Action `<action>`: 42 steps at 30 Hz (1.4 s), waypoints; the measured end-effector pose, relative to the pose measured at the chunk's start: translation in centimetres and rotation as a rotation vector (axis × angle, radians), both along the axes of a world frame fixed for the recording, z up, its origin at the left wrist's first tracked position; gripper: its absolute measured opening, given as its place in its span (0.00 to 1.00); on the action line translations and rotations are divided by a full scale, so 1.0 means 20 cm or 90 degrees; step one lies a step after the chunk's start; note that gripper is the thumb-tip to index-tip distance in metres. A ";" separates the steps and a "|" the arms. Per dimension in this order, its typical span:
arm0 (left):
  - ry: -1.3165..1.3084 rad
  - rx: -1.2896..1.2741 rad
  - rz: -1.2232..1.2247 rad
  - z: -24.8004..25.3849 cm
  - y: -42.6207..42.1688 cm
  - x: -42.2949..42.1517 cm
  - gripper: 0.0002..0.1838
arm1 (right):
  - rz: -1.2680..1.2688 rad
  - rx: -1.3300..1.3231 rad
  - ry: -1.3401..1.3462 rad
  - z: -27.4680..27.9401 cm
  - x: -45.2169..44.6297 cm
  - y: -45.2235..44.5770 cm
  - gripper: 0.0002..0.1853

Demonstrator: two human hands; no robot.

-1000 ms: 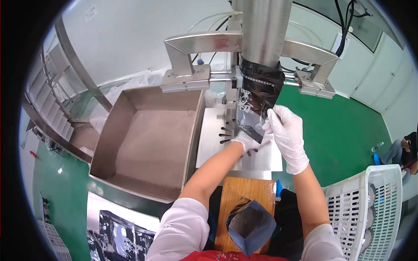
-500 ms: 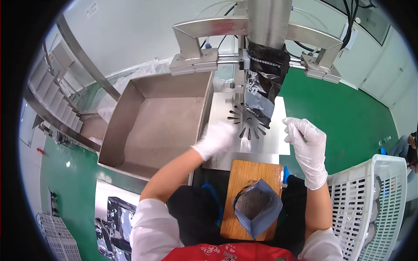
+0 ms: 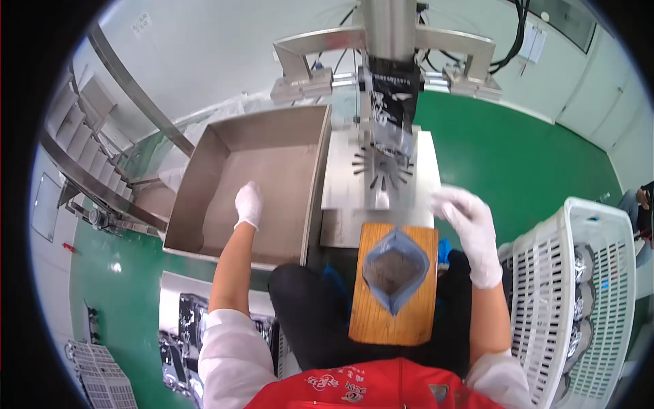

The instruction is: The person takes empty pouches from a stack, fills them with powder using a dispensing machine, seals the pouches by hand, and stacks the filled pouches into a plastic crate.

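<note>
Brown powder (image 3: 276,180) covers the floor of a metal tray (image 3: 272,127); its depth is hard to judge. The left hand (image 3: 249,203), white-gloved, is over this tray. Its fingers are foreshortened: cannot tell whether they are closed, hold anything or touch the powder.

The right hand (image 3: 471,228), also gloved, is in the air to the right of the wooden board (image 3: 368,324), apart from it. Fingers bent, tips smeared by blur; cannot tell whether they are pinched together or a little apart.

Open pouch (image 3: 426,266): upright on the board, mouth facing the camera, greyish-brown contents visible inside. Outer sides mostly hidden from this angle.

Black pouch (image 3: 392,95): at the lower end of the metal tube (image 3: 390,31), hanging above the slotted plate (image 3: 357,194). Printing blurred, not legible. It hides some of the slots; contact between its lower end and the plate cannot be confirmed. Top of the tube is cut off by the frame.

Lower left: flat black pouches (image 3: 193,319), partly covered by the left sleeve (image 3: 231,344). Right: white crate (image 3: 545,290), its rounded contents half hidden by the near wall. Another person (image 3: 642,198) is cut by the dark lens edge
</note>
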State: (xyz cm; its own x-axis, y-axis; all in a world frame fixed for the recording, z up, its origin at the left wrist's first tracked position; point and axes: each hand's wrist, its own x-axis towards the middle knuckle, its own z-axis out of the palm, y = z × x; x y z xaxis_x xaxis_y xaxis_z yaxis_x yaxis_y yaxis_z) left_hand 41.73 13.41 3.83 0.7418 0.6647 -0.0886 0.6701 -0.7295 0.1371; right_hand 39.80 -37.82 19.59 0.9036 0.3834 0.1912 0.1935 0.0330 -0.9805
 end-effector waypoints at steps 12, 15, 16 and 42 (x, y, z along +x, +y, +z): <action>-0.568 -0.421 -0.355 0.47 -1.58 -1.06 0.46 | 0.381 -0.287 -0.055 -0.02 0.09 0.27 0.19; -0.540 -0.274 -0.332 0.45 -1.87 -1.07 0.52 | 0.195 -0.317 -0.123 -0.03 0.02 0.28 0.10; -0.530 -0.337 -0.299 0.36 -1.86 -1.02 0.50 | 0.102 -0.370 -0.173 -0.01 -0.03 0.27 0.11; -0.866 -1.155 -0.071 0.22 -1.46 -0.57 0.06 | -0.156 0.381 0.132 -0.51 -0.21 0.24 0.08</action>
